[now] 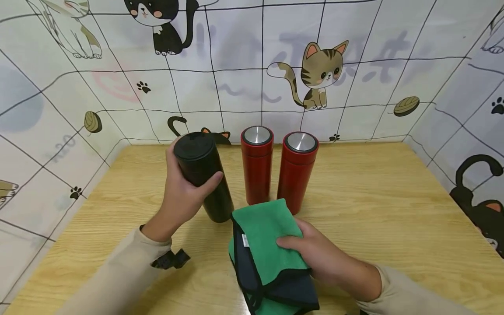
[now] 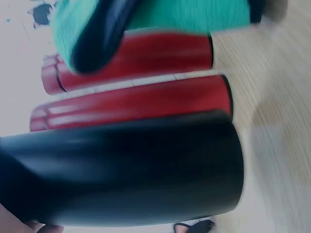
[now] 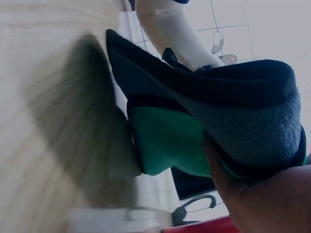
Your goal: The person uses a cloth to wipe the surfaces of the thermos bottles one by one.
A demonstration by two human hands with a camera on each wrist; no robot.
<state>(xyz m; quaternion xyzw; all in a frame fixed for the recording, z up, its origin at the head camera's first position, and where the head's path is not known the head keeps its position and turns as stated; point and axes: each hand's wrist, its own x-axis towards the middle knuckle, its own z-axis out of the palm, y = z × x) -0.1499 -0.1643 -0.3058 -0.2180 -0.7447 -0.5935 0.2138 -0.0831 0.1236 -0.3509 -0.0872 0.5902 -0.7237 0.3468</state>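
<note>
My left hand (image 1: 183, 188) grips a black thermos bottle (image 1: 218, 192) around its upper part, thumb across the front. The bottle leans in the head view; in the left wrist view the black thermos bottle (image 2: 126, 170) fills the foreground. My right hand (image 1: 319, 253) pinches a folded cloth (image 1: 271, 240), green on one side and dark navy on the other, with dark edging and a small white tag. In the right wrist view the cloth (image 3: 165, 136) hangs folded above the table, a dark shadow beneath it. The cloth's upper corner is close beside the black bottle.
Two red thermos bottles with silver-topped lids stand behind the cloth, a left red bottle (image 1: 257, 170) and a right red bottle (image 1: 297, 175). The wooden table (image 1: 374, 197) meets a cat-patterned wall covering (image 1: 236, 87) at the back and sides.
</note>
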